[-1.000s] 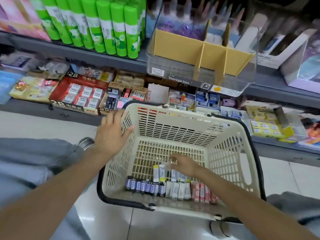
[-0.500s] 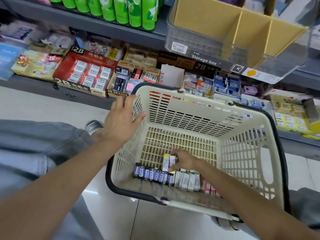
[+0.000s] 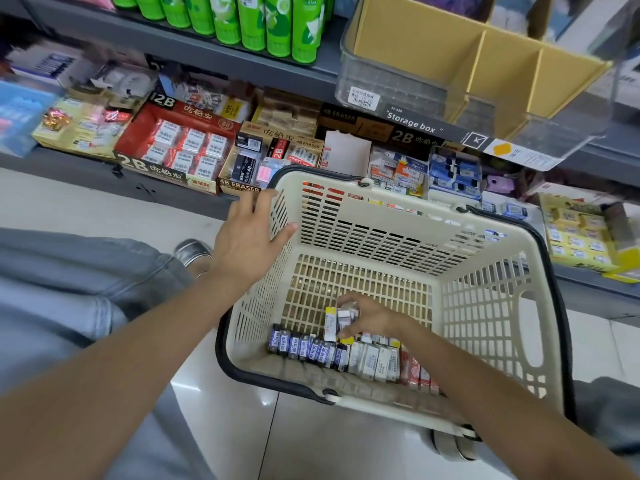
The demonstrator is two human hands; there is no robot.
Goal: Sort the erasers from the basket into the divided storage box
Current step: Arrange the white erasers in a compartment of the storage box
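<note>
Since the earlier frame the right hand [image 3: 369, 315] has closed its fingers round a couple of upright erasers [image 3: 338, 320] at the basket [image 3: 485, 306] floor, and the view has dipped closer to the basket. The left hand [image 3: 247, 237] grips the basket's far-left rim, thumb inside, probably to steady it for the pick, while the other erasers lie in a row [image 3: 346, 353] along the near wall. The divided box [image 3: 467, 67] sits on the shelf above, its compartments looking empty; the basket's tall walls and handle [image 3: 550, 271] lie between hand and box.
</note>
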